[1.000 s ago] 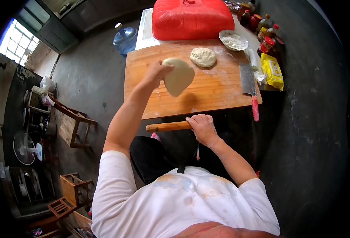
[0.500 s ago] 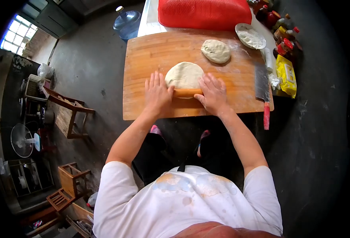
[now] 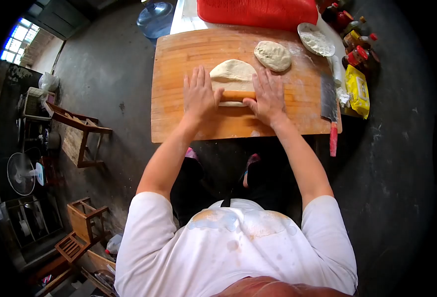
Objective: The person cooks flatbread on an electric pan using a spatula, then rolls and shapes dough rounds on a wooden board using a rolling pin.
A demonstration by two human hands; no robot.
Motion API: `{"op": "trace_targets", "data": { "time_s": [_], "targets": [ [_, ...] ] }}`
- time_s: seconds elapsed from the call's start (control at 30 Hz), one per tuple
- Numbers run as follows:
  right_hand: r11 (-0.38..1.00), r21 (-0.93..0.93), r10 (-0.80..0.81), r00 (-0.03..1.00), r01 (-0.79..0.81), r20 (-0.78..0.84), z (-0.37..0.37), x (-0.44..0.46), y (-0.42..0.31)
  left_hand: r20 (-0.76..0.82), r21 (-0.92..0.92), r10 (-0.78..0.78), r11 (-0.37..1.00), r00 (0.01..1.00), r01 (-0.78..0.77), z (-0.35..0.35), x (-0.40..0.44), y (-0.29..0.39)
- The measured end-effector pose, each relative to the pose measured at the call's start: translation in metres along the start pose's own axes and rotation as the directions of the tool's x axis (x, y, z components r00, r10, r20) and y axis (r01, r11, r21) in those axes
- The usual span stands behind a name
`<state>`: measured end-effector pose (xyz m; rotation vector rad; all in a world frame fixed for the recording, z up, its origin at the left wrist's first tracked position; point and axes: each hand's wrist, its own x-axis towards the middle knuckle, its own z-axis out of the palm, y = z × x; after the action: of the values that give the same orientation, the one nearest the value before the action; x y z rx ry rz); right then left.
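A wooden rolling pin (image 3: 238,95) lies across the near part of a flattened round of pale dough (image 3: 233,71), which has a raised fold in front of the pin. My left hand (image 3: 198,95) presses on the pin's left end, its fingers stretched flat and pointing away from me. On the right end rests my right hand (image 3: 268,97), fingers also extended, its thumb along the pin. Both palms hide the pin's ends. A second, thicker piece of dough (image 3: 273,56) sits beyond my right hand on the wooden board (image 3: 179,55).
At the board's right edge lies a cleaver (image 3: 329,101), its red handle overhanging towards me. A white dish (image 3: 331,50) of flour stands at the back right corner, near several bottles and jars and a yellow packet (image 3: 358,92). Behind the board is a red basket (image 3: 258,14).
Both hands and the rolling pin have moved away from me across the board. The dough has shifted the same way, and a fold now stands out ahead of the pin. The view has shifted slightly.
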<state>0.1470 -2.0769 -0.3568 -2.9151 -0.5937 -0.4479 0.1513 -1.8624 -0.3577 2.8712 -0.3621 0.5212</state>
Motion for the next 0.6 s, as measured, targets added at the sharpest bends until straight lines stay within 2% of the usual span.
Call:
{"op": "trace_targets", "data": {
  "time_s": [0.1,0.17,0.3,0.37,0.4,0.43,0.5,0.53,0.6],
  "targets": [
    [0.999,0.013,-0.035,0.999,0.036,-0.013,-0.002,-0.034,-0.010,-0.010,-0.082,0.039,0.996,0.999,-0.040,-0.011,-0.037,0.010],
    [0.998,0.067,-0.011,0.998,0.007,0.055,-0.007,-0.053,-0.019,0.004,-0.086,0.028,0.996,1.000,-0.028,-0.015,-0.063,0.014],
    [0.998,0.058,-0.038,0.999,0.039,-0.018,-0.023,-0.066,-0.026,0.014,-0.093,0.075,0.993,0.997,-0.073,-0.024,-0.096,0.022],
    [0.995,0.085,-0.042,0.999,0.044,-0.028,-0.019,-0.068,-0.021,0.099,-0.143,0.006,0.990,0.995,0.009,-0.025,-0.092,0.020],
    [0.991,0.120,-0.055,0.998,0.056,-0.017,-0.017,-0.067,-0.019,0.099,-0.244,-0.060,0.966,0.993,0.083,-0.026,-0.072,0.018],
    [0.994,0.087,-0.055,0.989,0.067,-0.137,-0.026,-0.072,-0.027,0.001,-0.139,0.049,0.989,0.999,-0.048,0.011,-0.059,-0.009],
    [0.978,0.198,-0.049,0.993,0.069,-0.103,-0.041,-0.090,-0.037,0.204,-0.315,-0.092,0.936,0.975,0.155,-0.021,-0.002,0.003],
    [0.970,0.234,-0.044,0.993,0.068,-0.108,-0.042,-0.101,-0.041,0.199,-0.315,-0.091,0.937,0.976,0.152,-0.014,0.017,0.004],
    [0.958,0.284,-0.023,0.996,0.046,-0.084,-0.047,-0.118,-0.048,0.237,-0.293,-0.308,0.882,0.921,0.370,0.004,0.051,0.008]
  ]
}}
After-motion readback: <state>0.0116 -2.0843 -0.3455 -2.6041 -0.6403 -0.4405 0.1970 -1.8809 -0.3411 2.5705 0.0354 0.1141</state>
